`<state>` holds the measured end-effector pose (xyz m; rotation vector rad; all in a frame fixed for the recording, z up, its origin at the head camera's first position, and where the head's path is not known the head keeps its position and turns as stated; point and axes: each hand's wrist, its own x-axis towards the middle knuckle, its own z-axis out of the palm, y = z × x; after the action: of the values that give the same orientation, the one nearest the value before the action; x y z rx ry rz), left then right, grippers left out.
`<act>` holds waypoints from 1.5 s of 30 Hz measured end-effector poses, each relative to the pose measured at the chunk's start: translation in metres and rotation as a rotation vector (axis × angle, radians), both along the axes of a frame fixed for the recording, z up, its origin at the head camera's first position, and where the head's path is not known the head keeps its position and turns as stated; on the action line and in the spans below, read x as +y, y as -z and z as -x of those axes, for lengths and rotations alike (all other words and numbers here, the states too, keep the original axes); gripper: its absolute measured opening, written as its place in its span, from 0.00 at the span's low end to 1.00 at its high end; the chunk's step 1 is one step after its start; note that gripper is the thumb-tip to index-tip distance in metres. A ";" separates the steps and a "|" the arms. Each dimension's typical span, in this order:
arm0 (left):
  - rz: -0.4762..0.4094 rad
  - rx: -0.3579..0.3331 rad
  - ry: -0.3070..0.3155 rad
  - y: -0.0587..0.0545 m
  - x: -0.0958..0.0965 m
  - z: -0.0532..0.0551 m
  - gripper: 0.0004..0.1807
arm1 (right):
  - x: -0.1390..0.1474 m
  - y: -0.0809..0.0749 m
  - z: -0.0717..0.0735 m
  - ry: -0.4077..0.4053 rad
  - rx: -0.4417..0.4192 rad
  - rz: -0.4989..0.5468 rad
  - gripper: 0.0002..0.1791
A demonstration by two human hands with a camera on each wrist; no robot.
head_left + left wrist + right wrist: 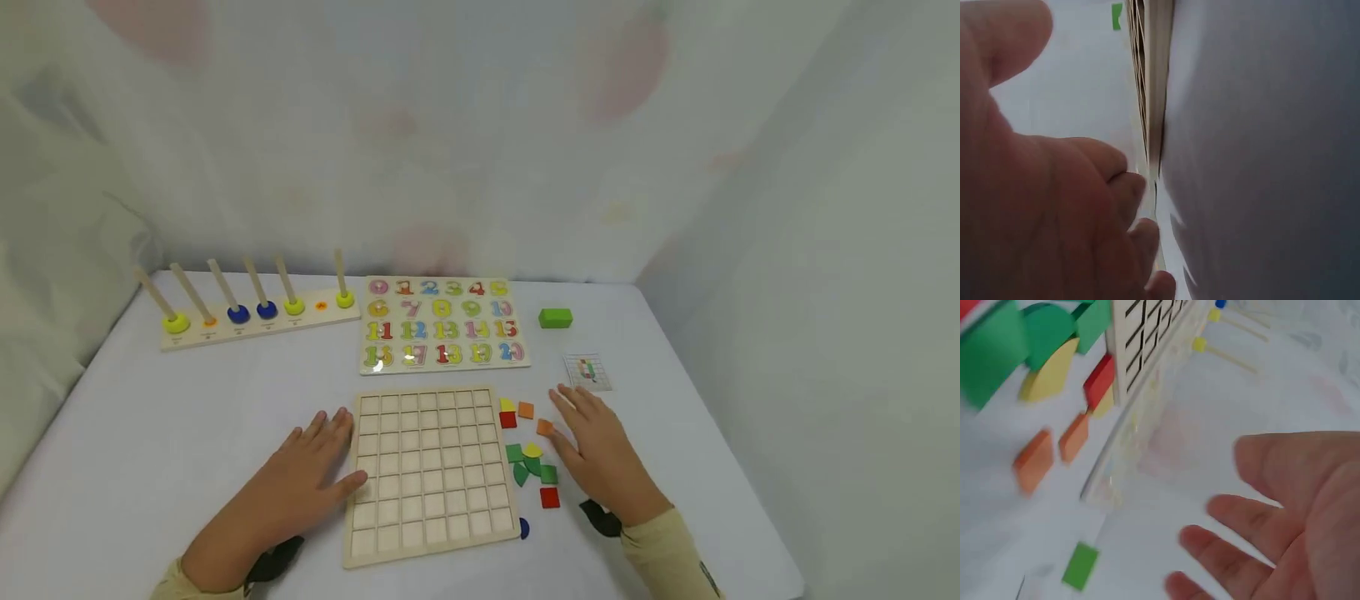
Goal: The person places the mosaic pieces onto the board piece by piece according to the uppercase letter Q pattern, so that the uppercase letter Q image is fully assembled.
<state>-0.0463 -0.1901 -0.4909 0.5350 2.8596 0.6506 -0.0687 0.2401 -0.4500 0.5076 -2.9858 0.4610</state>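
wooden grid (432, 484) — squarish, slightly askew

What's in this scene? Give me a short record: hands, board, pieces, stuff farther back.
grid board: wooden, between the hands
left hand: at the grid board's left edge, thumb over it, gripping nothing
right hand: beside the loose tiles, gripping nothing
tile colors: red, orange, yellow, green, blue
number board: beyond the grid board
peg stand: left of the number board
green block: right of the number board
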 end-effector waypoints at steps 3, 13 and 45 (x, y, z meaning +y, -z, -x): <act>-0.012 -0.022 0.025 0.008 0.003 0.010 0.53 | -0.026 0.015 0.042 -0.016 -0.007 -0.097 0.26; -0.037 -0.005 -0.006 0.027 0.024 0.028 0.54 | -0.057 0.056 0.116 0.095 -0.164 -0.108 0.13; -0.019 0.022 0.086 0.003 0.124 0.038 0.48 | -0.061 0.008 0.118 -0.311 -0.291 -0.079 0.05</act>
<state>-0.0841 -0.0659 -0.4937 0.6674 2.8350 0.6616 -0.1867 0.1791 -0.4584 1.0026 -3.2211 0.4769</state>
